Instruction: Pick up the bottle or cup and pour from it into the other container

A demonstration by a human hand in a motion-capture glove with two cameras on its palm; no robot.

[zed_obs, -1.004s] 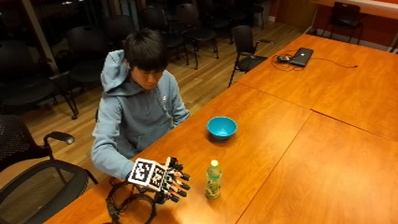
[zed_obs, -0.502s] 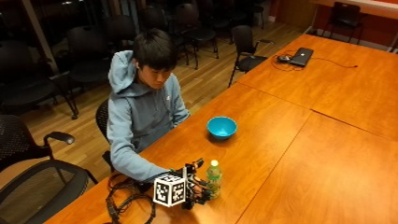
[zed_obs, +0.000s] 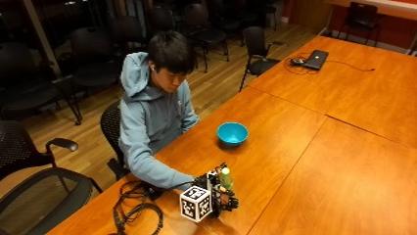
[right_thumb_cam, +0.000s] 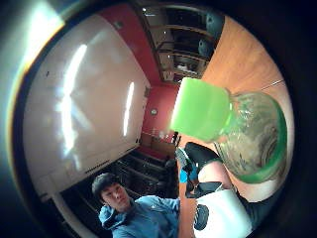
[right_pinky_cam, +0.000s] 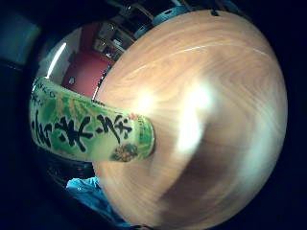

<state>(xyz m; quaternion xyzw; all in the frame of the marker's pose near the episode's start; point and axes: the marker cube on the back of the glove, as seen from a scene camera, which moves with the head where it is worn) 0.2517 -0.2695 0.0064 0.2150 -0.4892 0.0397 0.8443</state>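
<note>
Outside view: green-capped bottle point(zed_obs: 224, 179) stands upright on the wooden table point(zed_obs: 338, 161) near its front edge, the gloved right hand point(zed_obs: 218, 196) curled around it. Blue bowl point(zed_obs: 232, 133) sits well apart at twelve o'clock.

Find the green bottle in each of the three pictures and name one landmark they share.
Outside view: bottle upright in the gloved hand.
Little finger side view: its label lies against the table.
Thumb side view: its cap fills the middle.
Shared landmark: the wooden table.
</note>
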